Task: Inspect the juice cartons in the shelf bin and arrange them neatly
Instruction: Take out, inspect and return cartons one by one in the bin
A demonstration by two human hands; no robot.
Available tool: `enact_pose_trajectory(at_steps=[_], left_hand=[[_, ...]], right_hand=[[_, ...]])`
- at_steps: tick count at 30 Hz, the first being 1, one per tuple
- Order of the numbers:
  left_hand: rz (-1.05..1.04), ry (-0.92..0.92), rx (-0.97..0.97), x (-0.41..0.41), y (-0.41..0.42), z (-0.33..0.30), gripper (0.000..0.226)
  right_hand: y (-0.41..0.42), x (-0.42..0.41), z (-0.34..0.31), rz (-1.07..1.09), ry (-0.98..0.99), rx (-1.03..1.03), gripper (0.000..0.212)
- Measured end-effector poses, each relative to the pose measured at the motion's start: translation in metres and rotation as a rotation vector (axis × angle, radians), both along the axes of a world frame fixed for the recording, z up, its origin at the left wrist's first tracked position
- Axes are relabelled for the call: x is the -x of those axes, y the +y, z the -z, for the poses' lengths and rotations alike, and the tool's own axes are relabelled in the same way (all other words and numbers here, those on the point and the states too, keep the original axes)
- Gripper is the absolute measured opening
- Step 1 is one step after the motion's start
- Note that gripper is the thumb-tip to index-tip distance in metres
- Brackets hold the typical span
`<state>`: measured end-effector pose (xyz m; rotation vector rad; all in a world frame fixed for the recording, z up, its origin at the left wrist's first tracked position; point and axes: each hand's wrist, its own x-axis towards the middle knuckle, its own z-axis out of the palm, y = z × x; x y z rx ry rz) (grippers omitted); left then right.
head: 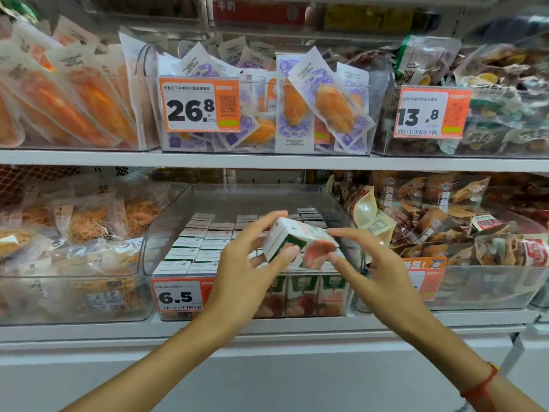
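Fingers (269,223) of L hand (243,272) curl round juice carton (300,243), held tilted over clear bin (166,221); R hand (377,269) pinches its R end. Advice: turn slowly, check each face, then set upright w/ label fwd, flush w/ front-row cartons (303,295).

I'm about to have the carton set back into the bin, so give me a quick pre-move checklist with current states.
1. Carton held: ok. The left hand grips the juice carton from its left end, tilted above the bin.
2. Right hand support: cannot tell. The right hand has its fingertips at the carton's right end; contact is blurred.
3. Free slot: cannot tell. The hands hide the front right rows of the clear bin.
4. Packed cartons upright: ok in the visible left rows.
5. Price tag in place: ok, reads 6.5.
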<state>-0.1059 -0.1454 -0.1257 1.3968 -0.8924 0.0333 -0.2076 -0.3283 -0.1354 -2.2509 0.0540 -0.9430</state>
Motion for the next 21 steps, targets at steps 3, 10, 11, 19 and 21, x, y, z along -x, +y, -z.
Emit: enact_pose_trajectory(at_steps=[3,10,11,19,21], left_hand=[[-0.059,-0.008,0.047,-0.018,-0.025,-0.005,0.044],[-0.150,0.045,-0.032,-0.065,-0.100,0.003,0.037],[-0.152,0.045,-0.059,-0.071,-0.108,0.004,0.036],[-0.002,-0.176,-0.423,-0.103,-0.121,0.004,0.047],[0.024,-0.255,-0.562,-0.106,-0.125,-0.009,0.055]], right_hand=[[-0.031,-0.008,0.009,0.328,0.027,0.333,0.045],[-0.056,-0.022,0.036,0.517,0.048,0.670,0.056],[-0.056,-0.023,0.037,0.526,0.035,0.669,0.055],[-0.057,-0.030,0.043,0.578,-0.083,0.699,0.052],[-0.057,-0.030,0.043,0.583,-0.087,0.698,0.052]])
